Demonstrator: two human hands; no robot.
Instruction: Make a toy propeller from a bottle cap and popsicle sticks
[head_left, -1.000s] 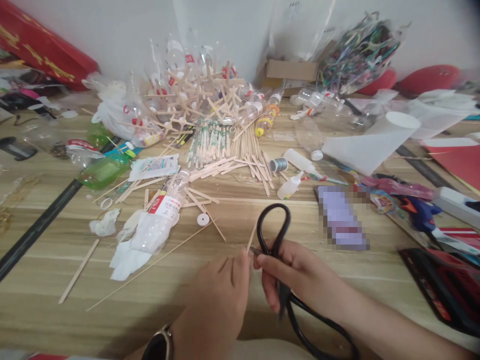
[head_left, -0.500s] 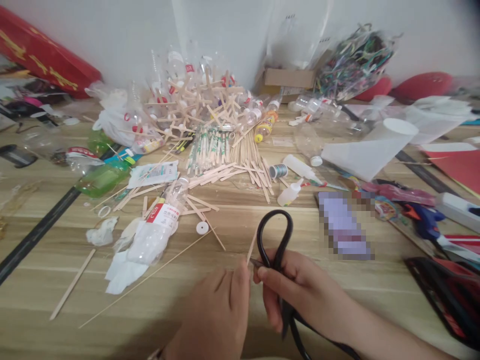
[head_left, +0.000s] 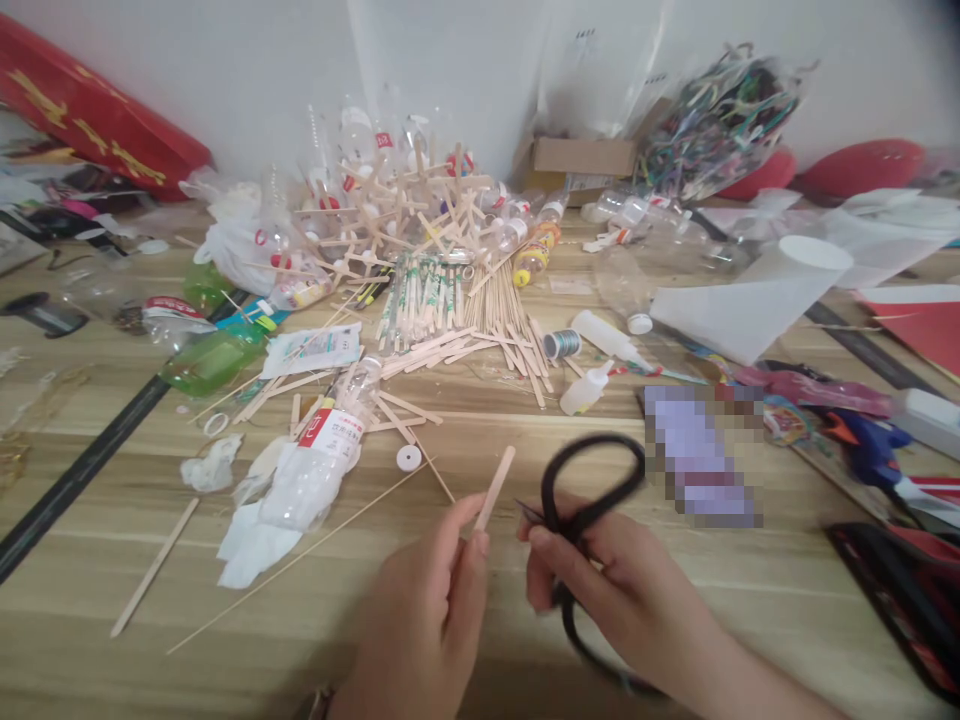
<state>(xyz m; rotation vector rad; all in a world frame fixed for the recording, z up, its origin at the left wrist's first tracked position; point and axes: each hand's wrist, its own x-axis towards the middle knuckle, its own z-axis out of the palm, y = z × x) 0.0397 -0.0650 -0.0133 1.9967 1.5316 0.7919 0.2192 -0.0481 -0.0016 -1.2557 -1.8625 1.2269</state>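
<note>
Between its thumb and fingers, my left hand [head_left: 427,600] pinches a flat wooden craft stick [head_left: 496,487] that points up and away from me. My right hand [head_left: 600,570] is closed around a pair of black-handled scissors [head_left: 592,470], gripping them near the pivot. The dark blade tip juts toward the stick, with a small gap between them. One loop handle rises above the hand and the other hangs below it. Past my hands lie a small white disc [head_left: 409,458] and a thin bamboo skewer [head_left: 300,556].
Beyond are a clear plastic bottle [head_left: 319,455], a pile of craft sticks [head_left: 450,345], a spool [head_left: 562,344] and two small squeeze bottles. To the right lie a blurred-out rectangle [head_left: 694,460] and a blue glue gun [head_left: 870,450]. Another craft stick [head_left: 154,570] rests at left.
The scissors have drawn back to the right from the stick, and their upper loop has tilted rightward. My left hand has turned, so the stick's flat face shows more. The view has shifted slightly.
</note>
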